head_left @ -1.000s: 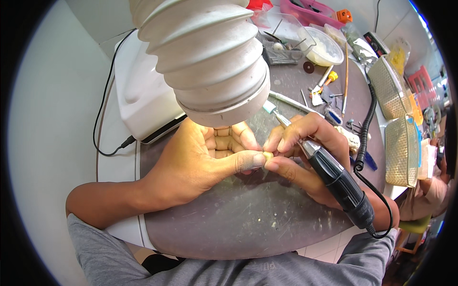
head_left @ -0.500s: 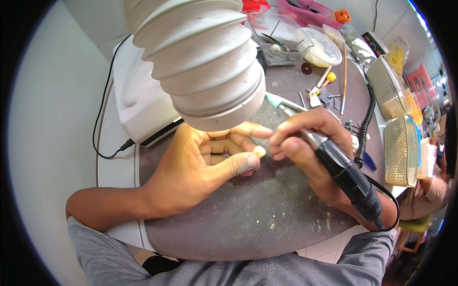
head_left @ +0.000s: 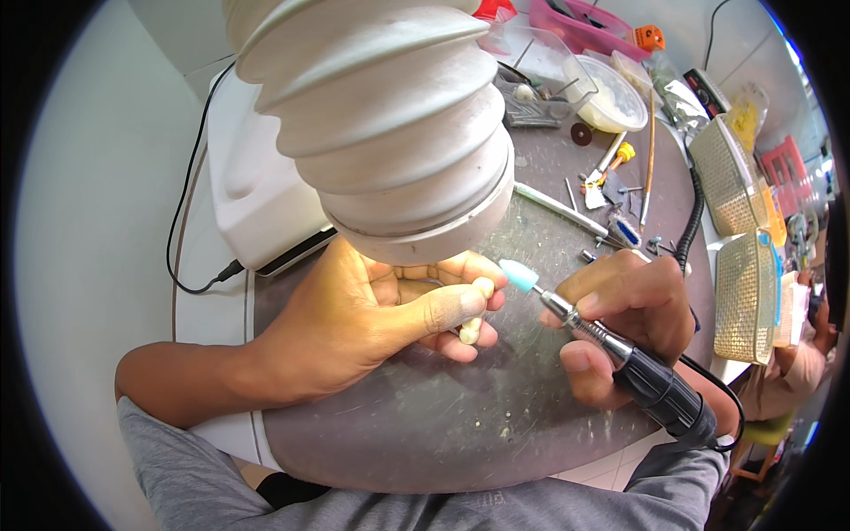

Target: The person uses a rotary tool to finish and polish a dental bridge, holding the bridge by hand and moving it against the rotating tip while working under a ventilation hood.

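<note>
My left hand (head_left: 354, 305) pinches a small cream-coloured dental bridge (head_left: 470, 333) between thumb and fingers, under the hood mouth. Its rounded ends show above and below my thumb; the middle is partly covered. In my right hand (head_left: 645, 296) is a black and silver rotary handpiece (head_left: 651, 376), slanting up to the left. A pale turquoise pointed polishing bit (head_left: 519, 275) sits in its chuck. The bit's tip is close to my left forefinger and the bridge's upper end; I cannot tell whether it touches.
A ribbed white suction hose (head_left: 390, 115) hangs over the grey tabletop (head_left: 390, 434). On the left stands a white machine (head_left: 257, 177). Farther back are a clear bin (head_left: 540, 97), a round tub (head_left: 615, 97) and loose tools. Woven baskets (head_left: 742, 296) line the right; another person's arm shows beyond.
My right hand has moved slightly right and down, bringing the bit from beyond my left hand to beside the bridge. The bridge is turned, showing more of its length.
</note>
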{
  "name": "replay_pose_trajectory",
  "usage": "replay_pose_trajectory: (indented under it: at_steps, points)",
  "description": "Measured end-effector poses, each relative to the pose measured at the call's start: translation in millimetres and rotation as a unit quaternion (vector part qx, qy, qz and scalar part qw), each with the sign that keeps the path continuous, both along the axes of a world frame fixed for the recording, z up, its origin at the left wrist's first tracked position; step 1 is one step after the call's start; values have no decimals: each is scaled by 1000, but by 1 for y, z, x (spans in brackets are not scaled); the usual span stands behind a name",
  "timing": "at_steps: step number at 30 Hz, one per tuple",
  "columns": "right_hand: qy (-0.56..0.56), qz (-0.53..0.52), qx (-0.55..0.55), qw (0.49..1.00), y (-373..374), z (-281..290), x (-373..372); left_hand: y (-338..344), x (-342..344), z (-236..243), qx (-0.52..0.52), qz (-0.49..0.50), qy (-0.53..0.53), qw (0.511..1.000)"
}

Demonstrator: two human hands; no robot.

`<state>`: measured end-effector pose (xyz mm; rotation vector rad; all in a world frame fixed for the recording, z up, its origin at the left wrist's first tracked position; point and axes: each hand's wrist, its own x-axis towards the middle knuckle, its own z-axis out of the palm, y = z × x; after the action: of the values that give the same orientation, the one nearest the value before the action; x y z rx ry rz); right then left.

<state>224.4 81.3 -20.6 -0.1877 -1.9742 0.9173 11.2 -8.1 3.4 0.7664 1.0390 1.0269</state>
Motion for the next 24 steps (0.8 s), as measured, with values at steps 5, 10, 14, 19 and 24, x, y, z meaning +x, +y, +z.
replay_pose_trajectory:
  at_steps: [5, 10, 14, 19, 24]
  points:
    - [-59, -6, 44, 997, 0, 9, 3, 1, -4, 5, -27, -25, 32, 999]
    - [-61, -2, 56, 997, 2, 9, 2, 3, -2, 6, -23, -12, 14, 1000]
    - [-78, -10, 56, 995, 1, 11, 1, 2, -3, 3, -13, -14, 2, 1000]
    - [-75, -5, 51, 996, -1, 10, 0, 3, -5, 2, -15, -21, -6, 1000]
    - [-100, 26, 89, 991, 6, 7, 2, 2, -7, 3, -29, -33, -10, 999]
